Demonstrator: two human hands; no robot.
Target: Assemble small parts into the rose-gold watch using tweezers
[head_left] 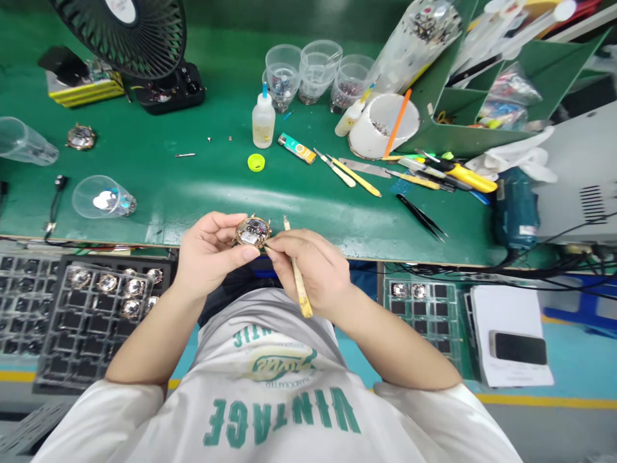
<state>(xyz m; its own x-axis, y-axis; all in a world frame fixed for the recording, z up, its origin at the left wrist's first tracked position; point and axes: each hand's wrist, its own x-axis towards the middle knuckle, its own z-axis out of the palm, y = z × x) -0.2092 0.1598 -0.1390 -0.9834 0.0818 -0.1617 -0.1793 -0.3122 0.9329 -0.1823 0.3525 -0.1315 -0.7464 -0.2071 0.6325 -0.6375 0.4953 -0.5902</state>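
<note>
My left hand (209, 251) is closed around the rim of a gold-toned watch case (253, 230), held just over the bench's front edge. The case faces up with its inner works showing. My right hand (313, 267) holds a slim tool with a worn cream-yellow handle (301, 289), tucked across the fingers, its metal tip pointing away from me. Thumb and forefinger of that hand pinch at the right side of the case; whether something small is between them is hidden.
On the green bench (193, 180) stand a glue bottle (263, 122), a lighter (296, 148), black tweezers (421, 217), a cup (103, 196) and a fan (130, 32). Trays with watch cases (91, 321) lie lower left; another tray (436, 315) and a phone (518, 348) lie lower right.
</note>
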